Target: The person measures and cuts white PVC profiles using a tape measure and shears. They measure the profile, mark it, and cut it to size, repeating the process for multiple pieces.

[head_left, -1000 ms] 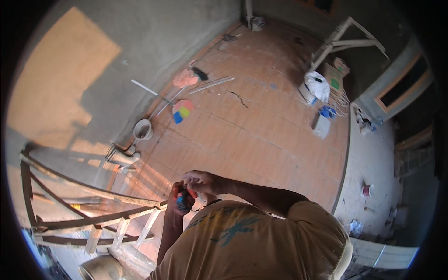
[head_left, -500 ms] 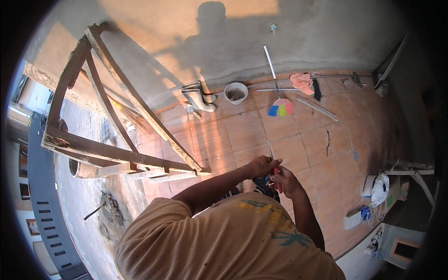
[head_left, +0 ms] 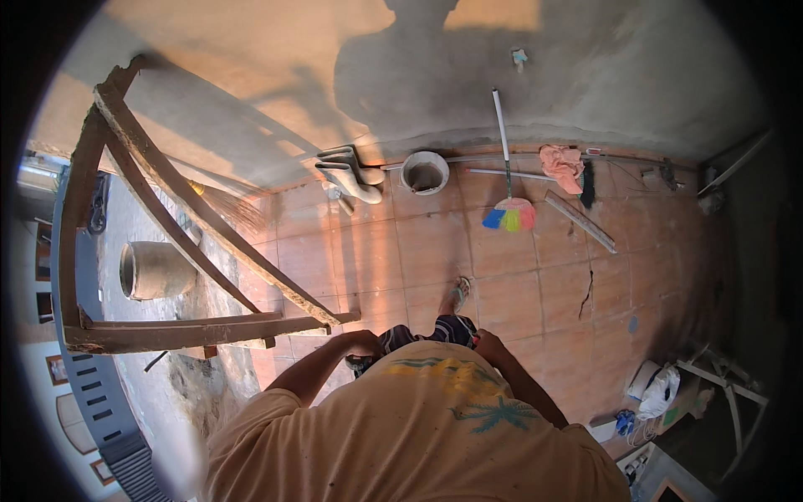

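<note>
My left hand (head_left: 363, 342) hangs low at my left side, its fingers curled over something dark (head_left: 359, 363) that I cannot make out. At my right side, my right hand (head_left: 490, 349) is closed, and a small red piece (head_left: 475, 340) of a red-handled tool shows at its fingers. The rest of that tool is hidden by the hand and my shirt. Between my hands are my dark striped shorts (head_left: 452, 329) and one sandalled foot (head_left: 462, 291) stepping on the tiles.
A wooden frame (head_left: 209, 332) stands close on the left, with a concrete pipe (head_left: 163, 271) behind it. Along the wall are boots (head_left: 351, 180), a bucket (head_left: 424, 173), a colourful broom (head_left: 508, 215), a pink cloth (head_left: 562, 166) and a bar (head_left: 580, 221). Bags (head_left: 659, 393) lie at right.
My hands, together in front of me around the red-handled tool and a dark thing, have moved apart to either side. The view has shifted, and a foot has come into sight.
</note>
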Motion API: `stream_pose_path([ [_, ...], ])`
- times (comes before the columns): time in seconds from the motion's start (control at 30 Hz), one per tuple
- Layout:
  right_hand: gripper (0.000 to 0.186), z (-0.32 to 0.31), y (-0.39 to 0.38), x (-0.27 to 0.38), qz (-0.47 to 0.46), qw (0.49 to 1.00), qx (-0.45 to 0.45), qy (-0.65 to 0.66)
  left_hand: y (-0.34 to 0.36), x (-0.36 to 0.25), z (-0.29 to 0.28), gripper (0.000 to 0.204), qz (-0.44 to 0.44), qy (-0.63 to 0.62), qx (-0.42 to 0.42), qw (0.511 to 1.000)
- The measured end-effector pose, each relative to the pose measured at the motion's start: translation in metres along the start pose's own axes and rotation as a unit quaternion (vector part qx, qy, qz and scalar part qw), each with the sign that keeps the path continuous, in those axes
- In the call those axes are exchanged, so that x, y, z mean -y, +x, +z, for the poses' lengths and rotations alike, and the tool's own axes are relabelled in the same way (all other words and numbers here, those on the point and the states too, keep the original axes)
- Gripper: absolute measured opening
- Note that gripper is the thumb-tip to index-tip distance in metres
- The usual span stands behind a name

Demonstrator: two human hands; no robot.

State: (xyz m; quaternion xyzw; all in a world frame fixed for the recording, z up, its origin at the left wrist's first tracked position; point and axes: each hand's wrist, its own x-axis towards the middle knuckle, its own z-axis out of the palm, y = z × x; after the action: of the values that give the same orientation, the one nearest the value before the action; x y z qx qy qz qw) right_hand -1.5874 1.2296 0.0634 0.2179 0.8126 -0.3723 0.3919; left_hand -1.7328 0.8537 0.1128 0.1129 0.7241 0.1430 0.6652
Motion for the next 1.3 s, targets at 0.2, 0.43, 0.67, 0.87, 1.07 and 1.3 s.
stream_pose_path([
  [0.2, 0.037, -0.103, 0.034, 0.033, 0.045, 0.983, 0.177, -0.003, 0.013, -0.017, -0.042, 0.016, -0.014, -0.249, -0.018, 0.968],
  [0.43, 0.024, -0.164, 0.041, 0.048, 0.073, 0.93, 0.319, 0.165, 0.027, -0.009, -0.063, 0.016, 0.065, -0.467, 0.269, 0.84],
  [0.67, 0.058, -0.182, 0.252, 0.101, -0.023, 0.98, 0.19, -0.059, 0.23, 0.023, -0.24, 0.033, 0.032, -0.339, 0.107, 0.934],
  [0.87, 0.053, -0.121, 0.58, 0.045, -0.089, 0.954, -0.046, -0.283, 0.485, 0.063, -0.372, 0.07, -0.016, -0.398, -0.23, 0.888],
  [1.07, 0.065, -0.048, 0.746, -0.002, -0.253, 0.873, -0.151, -0.39, 0.62, 0.055, -0.43, 0.082, 0.061, -0.495, -0.301, 0.813],
  [1.3, 0.049, -0.041, 0.832, -0.021, -0.465, 0.812, -0.269, -0.228, 0.67, 0.073, -0.446, 0.027, 0.191, -0.488, -0.298, 0.798],
])
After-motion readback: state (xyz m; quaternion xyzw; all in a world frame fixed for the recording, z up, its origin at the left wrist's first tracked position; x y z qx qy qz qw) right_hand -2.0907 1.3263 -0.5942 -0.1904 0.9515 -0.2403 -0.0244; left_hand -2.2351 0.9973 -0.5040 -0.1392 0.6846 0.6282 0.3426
